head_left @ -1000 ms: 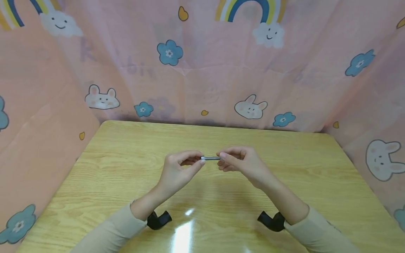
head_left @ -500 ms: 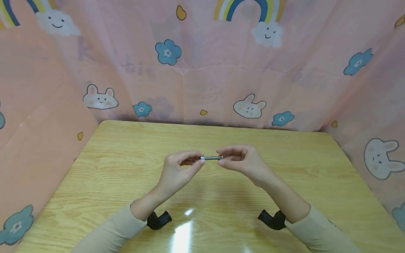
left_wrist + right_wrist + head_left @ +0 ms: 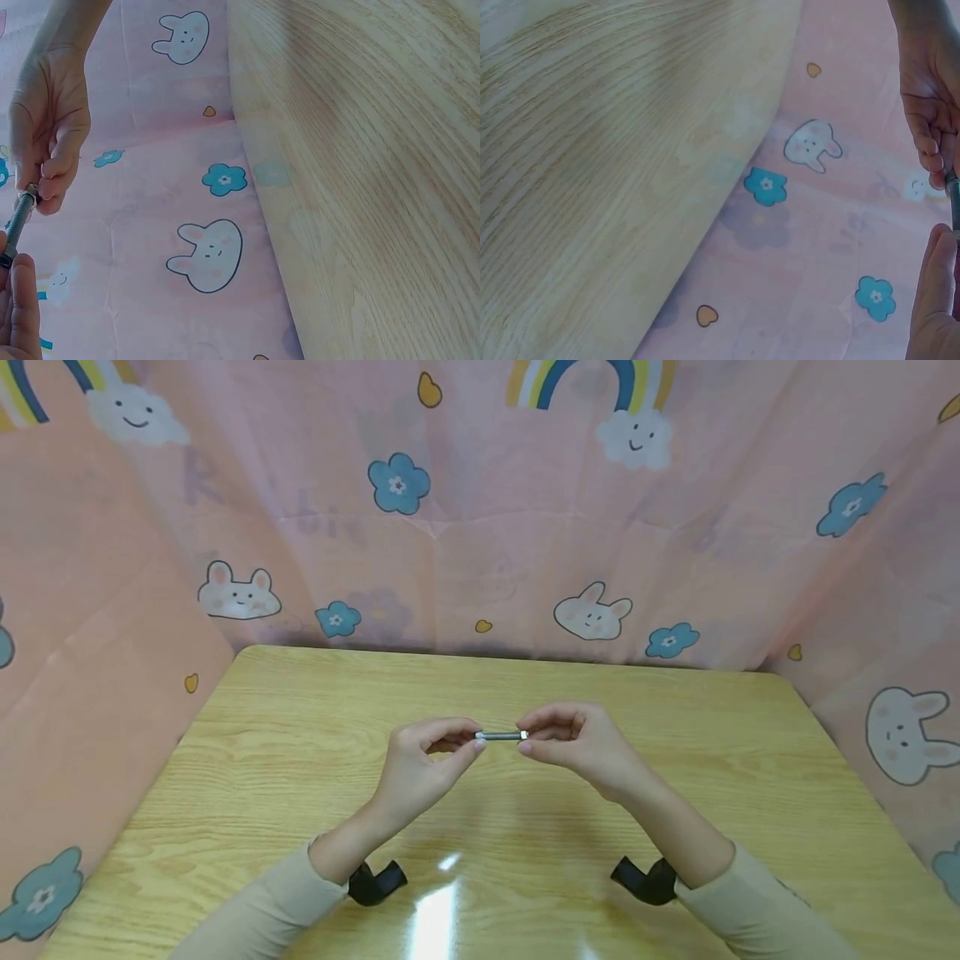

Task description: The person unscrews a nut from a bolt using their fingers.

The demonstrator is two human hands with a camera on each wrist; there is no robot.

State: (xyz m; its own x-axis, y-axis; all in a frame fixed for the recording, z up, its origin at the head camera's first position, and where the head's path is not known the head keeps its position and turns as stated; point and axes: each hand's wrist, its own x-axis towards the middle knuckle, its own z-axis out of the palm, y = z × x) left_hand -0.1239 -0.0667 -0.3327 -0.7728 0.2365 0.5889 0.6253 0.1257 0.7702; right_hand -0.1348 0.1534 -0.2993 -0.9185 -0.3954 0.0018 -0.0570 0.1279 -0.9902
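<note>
A slim metal bolt [image 3: 500, 736] is held level between two hands above the table, with a silvery nut [image 3: 523, 736] on its right end. My left hand [image 3: 420, 768] pinches the bolt's left end between thumb and fingertips, covering part of it. At the other end, the thumb and forefinger of my right hand [image 3: 592, 747] grip the nut from below and above. The left wrist view shows the threaded shank of the bolt [image 3: 19, 217] slanting between both hands. Only a piece of the bolt [image 3: 955, 202] shows at the right wrist view's edge.
A wood-grain table [image 3: 300, 710] lies beneath the hands. Pink printed cloth [image 3: 465, 560] rises behind it and along both sides. Black wrist mounts [image 3: 377, 883] sit at both sleeve cuffs. Light glares off the near tabletop.
My right thumb has moved down and the right fingers have shifted around the nut, so the nut shows more. My left hand stays still on the bolt.
</note>
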